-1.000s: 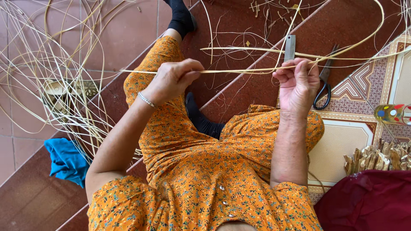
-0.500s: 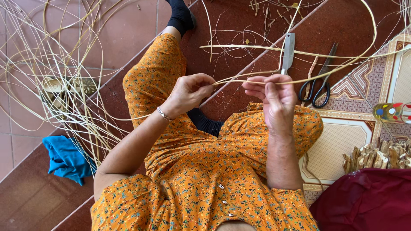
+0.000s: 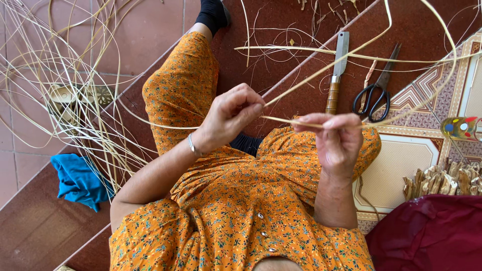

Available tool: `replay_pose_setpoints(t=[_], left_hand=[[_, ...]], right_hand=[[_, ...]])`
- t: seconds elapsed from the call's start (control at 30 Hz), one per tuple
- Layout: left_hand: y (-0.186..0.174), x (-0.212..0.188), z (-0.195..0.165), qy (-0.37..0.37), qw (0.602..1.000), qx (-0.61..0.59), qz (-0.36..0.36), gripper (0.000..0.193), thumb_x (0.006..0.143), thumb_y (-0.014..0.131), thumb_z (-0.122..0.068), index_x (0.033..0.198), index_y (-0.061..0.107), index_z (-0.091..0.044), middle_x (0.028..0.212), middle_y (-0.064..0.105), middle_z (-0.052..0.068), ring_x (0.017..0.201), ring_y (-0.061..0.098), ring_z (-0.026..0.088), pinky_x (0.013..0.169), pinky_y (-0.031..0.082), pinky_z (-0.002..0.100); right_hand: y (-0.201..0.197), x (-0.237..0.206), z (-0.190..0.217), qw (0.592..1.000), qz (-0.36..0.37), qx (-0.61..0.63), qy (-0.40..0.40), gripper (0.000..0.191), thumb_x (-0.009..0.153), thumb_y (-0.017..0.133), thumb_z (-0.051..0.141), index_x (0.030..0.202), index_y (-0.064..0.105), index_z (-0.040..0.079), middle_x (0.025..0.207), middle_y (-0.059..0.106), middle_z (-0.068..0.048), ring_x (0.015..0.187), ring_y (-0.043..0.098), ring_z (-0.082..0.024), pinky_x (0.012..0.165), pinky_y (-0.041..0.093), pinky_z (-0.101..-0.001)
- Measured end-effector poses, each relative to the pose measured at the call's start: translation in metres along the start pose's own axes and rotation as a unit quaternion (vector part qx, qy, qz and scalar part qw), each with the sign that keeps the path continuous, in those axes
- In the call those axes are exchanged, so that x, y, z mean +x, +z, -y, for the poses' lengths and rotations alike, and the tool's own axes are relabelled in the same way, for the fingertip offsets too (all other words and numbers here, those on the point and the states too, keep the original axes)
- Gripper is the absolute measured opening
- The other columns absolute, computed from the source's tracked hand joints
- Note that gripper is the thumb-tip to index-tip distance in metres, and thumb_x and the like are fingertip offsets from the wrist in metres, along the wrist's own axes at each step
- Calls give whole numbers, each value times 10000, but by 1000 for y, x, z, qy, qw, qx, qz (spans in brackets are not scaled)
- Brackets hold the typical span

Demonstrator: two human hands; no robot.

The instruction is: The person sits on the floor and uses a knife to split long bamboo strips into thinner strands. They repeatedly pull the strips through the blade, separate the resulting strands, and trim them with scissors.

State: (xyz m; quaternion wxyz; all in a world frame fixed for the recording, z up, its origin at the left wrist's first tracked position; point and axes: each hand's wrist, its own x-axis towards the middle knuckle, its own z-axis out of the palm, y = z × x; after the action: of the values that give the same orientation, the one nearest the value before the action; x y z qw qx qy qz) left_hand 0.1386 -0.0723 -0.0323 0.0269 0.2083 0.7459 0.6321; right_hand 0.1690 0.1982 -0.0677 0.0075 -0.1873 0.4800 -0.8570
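Currently, head view: left hand [image 3: 232, 116] pinches pale cane strip [image 3: 301, 123] between thumb and fingers; right hand [image 3: 335, 143] pinches same strip just beside it, above lap. Strip loops away right and up. Judging by layout, work at early stage: loose strips [image 3: 60, 80] lie tangled on floor at left, unworked. Knife [image 3: 337, 70], scissors [image 3: 375, 90] lie unused ahead; blue cloth [image 3: 78, 180] at left.

Tiled floor [image 3: 150, 30]: knife [image 3: 337, 70]; scissors [image 3: 375, 90]; blue cloth [image 3: 78, 180].
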Motion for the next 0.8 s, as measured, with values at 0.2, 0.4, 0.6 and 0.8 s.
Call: replay_pose_setpoints(t=[0.2, 0.4, 0.6, 0.8], left_hand=[[-31, -13, -93, 296, 931, 200, 73, 173, 959, 680, -98, 1114, 673, -20, 997, 601, 96, 823, 634, 220, 603, 488, 347], [-44, -34, -145, 425, 862, 230, 155, 62, 962, 697, -94, 946, 695, -34, 745, 457, -37, 589, 452, 80, 494, 325, 251], [-42, -58, -123, 495, 812, 230, 206, 160, 859, 640, -110, 742, 572, -24, 767, 476, 42, 615, 424, 138, 572, 316, 296], [-50, -68, -113, 491, 826, 145, 238, 115, 844, 619, -139, 807, 578, -38, 830, 534, 59, 684, 496, 173, 598, 361, 315]], right_hand=[[29, -27, 35, 995, 44, 16, -88, 108, 1021, 668, 54, 1120, 636, 82, 1170, 721, -247, 978, 756, -351, 810, 690, -464], [35, -11, 52, 930, 299, 193, -91, 129, 1063, 562, 137, 1155, 600, 55, 1128, 722, -263, 893, 804, -420, 779, 695, -552], [47, -5, 55, 924, 281, 244, -91, 112, 1055, 580, 132, 1125, 609, 49, 1024, 769, -227, 867, 813, -372, 807, 675, -533], [53, 7, 56, 912, 283, 283, -92, 146, 1066, 542, 157, 1119, 601, 34, 1042, 748, -218, 877, 784, -369, 811, 662, -518]])
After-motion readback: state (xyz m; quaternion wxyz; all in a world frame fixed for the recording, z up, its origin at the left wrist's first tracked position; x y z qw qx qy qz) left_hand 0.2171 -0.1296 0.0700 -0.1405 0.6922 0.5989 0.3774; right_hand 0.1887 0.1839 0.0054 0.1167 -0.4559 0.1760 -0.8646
